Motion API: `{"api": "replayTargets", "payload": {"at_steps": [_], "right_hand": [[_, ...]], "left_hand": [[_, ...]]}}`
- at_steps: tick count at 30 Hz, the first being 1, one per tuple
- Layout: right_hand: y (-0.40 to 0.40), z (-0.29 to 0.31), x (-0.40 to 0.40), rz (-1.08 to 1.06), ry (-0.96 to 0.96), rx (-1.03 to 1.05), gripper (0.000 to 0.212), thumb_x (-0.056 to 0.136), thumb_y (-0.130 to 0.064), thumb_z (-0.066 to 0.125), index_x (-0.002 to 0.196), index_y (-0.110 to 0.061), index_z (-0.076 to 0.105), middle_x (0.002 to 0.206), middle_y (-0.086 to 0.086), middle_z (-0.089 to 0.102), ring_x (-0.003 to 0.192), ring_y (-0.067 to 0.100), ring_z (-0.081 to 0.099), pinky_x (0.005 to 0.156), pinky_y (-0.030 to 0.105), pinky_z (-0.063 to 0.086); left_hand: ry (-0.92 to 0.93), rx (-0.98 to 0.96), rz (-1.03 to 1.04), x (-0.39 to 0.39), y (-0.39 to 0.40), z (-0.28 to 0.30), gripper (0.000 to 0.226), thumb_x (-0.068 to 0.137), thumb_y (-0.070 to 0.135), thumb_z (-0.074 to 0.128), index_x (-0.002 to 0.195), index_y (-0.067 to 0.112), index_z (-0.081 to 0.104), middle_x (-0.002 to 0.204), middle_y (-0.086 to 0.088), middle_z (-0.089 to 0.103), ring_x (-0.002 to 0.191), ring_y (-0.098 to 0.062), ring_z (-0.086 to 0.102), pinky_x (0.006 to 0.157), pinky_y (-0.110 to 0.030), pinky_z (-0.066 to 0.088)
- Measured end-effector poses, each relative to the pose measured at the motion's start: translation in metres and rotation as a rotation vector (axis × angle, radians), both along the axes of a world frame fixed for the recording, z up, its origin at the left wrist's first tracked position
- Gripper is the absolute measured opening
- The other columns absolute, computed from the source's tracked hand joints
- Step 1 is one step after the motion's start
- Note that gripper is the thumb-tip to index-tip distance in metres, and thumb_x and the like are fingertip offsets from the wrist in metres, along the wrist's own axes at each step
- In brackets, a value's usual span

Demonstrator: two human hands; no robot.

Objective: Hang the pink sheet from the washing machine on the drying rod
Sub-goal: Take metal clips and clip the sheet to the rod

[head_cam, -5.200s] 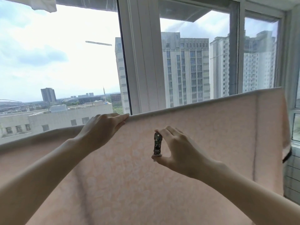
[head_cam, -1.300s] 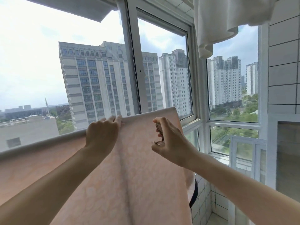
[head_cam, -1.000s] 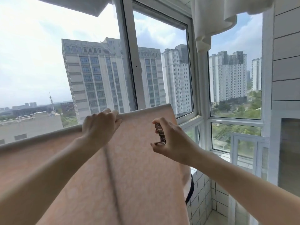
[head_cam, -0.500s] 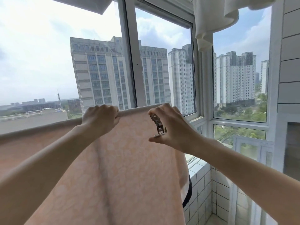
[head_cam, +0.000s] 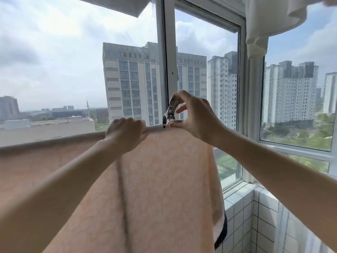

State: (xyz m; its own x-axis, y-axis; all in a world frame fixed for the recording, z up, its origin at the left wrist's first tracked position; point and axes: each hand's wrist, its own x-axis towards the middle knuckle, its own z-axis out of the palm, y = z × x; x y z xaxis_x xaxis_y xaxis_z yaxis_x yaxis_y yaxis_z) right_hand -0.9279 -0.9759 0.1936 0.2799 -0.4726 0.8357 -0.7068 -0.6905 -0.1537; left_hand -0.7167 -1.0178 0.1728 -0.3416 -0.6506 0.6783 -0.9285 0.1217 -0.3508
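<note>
— Beyond the window [head_cam: 206, 70], towers are standing; the pink sheet [head_cam: 164, 179] is draping over the drying rod.
— The left hand [head_cam: 125, 134] is gripping the fold (rod hidden underneath); the right hand [head_cam: 193, 117] is squeezing a metal clip [head_cam: 170, 111] — I'd seat it squarely

Left hand [head_cam: 125, 133] curled closed; right hand [head_cam: 194, 118] pinching, both arms raised.

Drying rod hidden under pink sheet [head_cam: 164, 179] fold. Sheet cut off at left and bottom frame edges. Left hand [head_cam: 125, 134] fingers curl behind top edge, unseen. Metal clip [head_cam: 170, 112] jaws too small to read. White cloth [head_cam: 273, 21] cropped upper right.
</note>
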Motion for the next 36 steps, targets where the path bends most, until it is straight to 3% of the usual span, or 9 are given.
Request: {"api": "replayTargets", "payload": {"at_steps": [4,9,12,17,23,27,32,36], "right_hand": [[-0.012,-0.001,0.005,-0.046,0.026,-0.041,0.065,0.066,-0.028,0.086,0.123,-0.016,0.057,0.107,0.000,0.069,0.082,0.009,0.059,0.083,0.029,0.051],[-0.024,0.005,0.005,-0.042,0.037,-0.054,0.061,0.068,-0.026,0.085,0.122,-0.015,0.061,0.110,0.001,0.070,0.078,0.004,0.050,0.084,0.028,0.050],[-0.031,0.006,0.010,-0.018,0.038,-0.046,0.061,0.068,-0.023,0.085,0.123,-0.012,0.061,0.112,0.002,0.070,0.093,0.011,0.063,0.090,0.030,0.051],[-0.048,0.004,0.017,0.013,0.060,0.045,0.057,0.069,-0.021,0.084,0.120,-0.011,0.061,0.111,0.002,0.069,0.104,0.016,0.063,0.093,0.038,0.051],[-0.047,0.003,0.016,0.041,0.180,0.194,0.079,0.074,-0.023,0.081,0.140,-0.010,0.040,0.126,0.005,0.058,0.098,0.011,0.051,0.084,0.021,0.037],[-0.041,0.004,0.018,0.031,0.179,0.233,0.084,0.079,-0.022,0.078,0.147,-0.009,0.030,0.141,0.009,0.048,0.123,0.020,0.049,0.094,0.021,0.033],[-0.022,-0.003,0.021,-0.074,0.282,0.065,0.073,0.087,-0.024,0.067,0.145,-0.011,0.026,0.141,0.009,0.044,0.129,0.026,0.041,0.107,0.038,0.038],[-0.004,-0.017,0.033,-0.123,0.360,-0.208,0.056,0.090,-0.016,0.060,0.141,-0.010,0.039,0.147,0.011,0.042,0.142,0.024,0.026,0.118,0.038,0.021]], "left_hand": [[-0.009,-0.014,-0.003,0.003,-0.002,-0.001,0.027,0.096,0.044,0.050,0.092,0.019,0.058,0.076,0.001,0.064,0.066,-0.020,0.059,0.066,-0.033,0.049],[-0.001,-0.002,-0.002,0.003,-0.002,0.001,0.026,0.095,0.045,0.049,0.094,0.020,0.058,0.080,0.000,0.065,0.069,-0.021,0.058,0.065,-0.033,0.045],[-0.013,-0.021,-0.011,0.001,-0.001,0.000,0.027,0.096,0.045,0.047,0.094,0.021,0.057,0.082,-0.001,0.066,0.073,-0.023,0.063,0.068,-0.034,0.049],[-0.013,-0.034,-0.013,0.004,0.000,0.000,0.027,0.096,0.046,0.048,0.095,0.021,0.059,0.082,0.000,0.065,0.071,-0.023,0.060,0.067,-0.034,0.044],[-0.010,-0.045,-0.042,0.009,-0.001,-0.003,0.024,0.097,0.044,0.049,0.097,0.022,0.059,0.077,0.005,0.062,0.063,-0.015,0.055,0.063,-0.029,0.045],[-0.017,-0.075,-0.054,0.011,0.005,-0.006,0.028,0.097,0.049,0.045,0.102,0.025,0.059,0.086,0.008,0.066,0.069,-0.014,0.062,0.061,-0.027,0.045],[0.059,-0.192,-0.158,0.022,0.034,-0.022,0.031,0.093,0.037,0.055,0.115,0.017,0.065,0.100,0.003,0.070,0.085,-0.022,0.069,0.066,-0.037,0.056],[0.078,-0.264,-0.127,0.049,0.059,-0.031,0.029,0.095,0.028,0.052,0.114,0.011,0.066,0.100,-0.003,0.071,0.082,-0.028,0.070,0.069,-0.042,0.057]]}}
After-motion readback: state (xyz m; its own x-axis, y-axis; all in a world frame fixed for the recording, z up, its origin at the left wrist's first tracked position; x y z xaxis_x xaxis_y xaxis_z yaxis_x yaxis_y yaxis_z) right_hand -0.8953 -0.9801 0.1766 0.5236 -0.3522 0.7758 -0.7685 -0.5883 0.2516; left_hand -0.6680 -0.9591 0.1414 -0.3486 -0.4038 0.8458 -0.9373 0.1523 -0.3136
